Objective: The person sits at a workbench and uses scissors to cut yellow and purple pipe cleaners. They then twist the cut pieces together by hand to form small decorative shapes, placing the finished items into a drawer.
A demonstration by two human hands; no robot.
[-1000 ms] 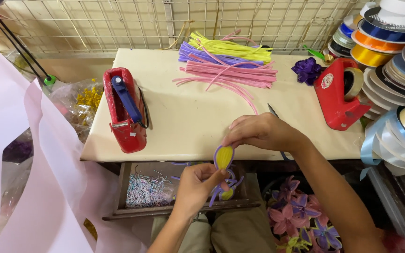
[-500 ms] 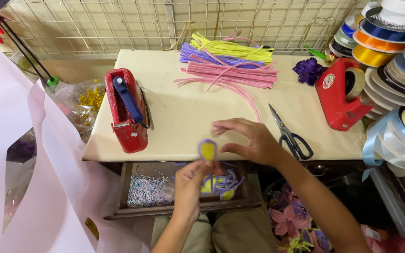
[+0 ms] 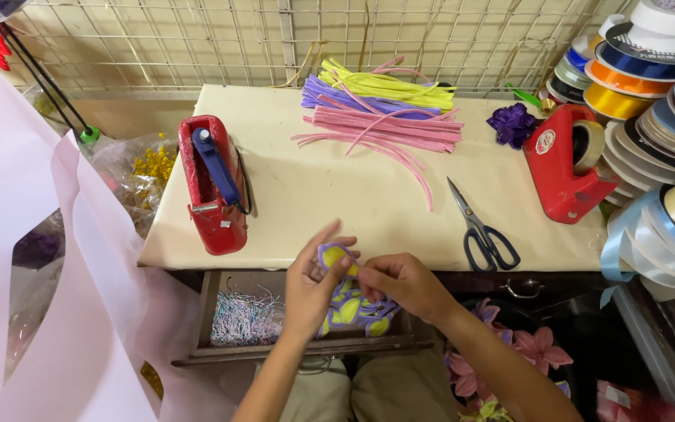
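My left hand pinches a small yellow petal edged in purple pipe cleaner, held upright at the table's front edge. My right hand closes on the wire just right of the petal. Below both hands hangs a cluster of similar yellow and purple petals, over an open drawer. Black-handled scissors lie on the cream table, just right of my right hand.
Pink, purple and yellow pipe cleaners lie at the table's back. A red stapler-like tool stands left, a red tape dispenser right. Ribbon spools stack at the right. Shredded paper fills the drawer. Pink paper hangs left.
My right hand left the tabletop near the scissors and came back to the petal. Both hands now hold the petal lower and closer together at the table edge.
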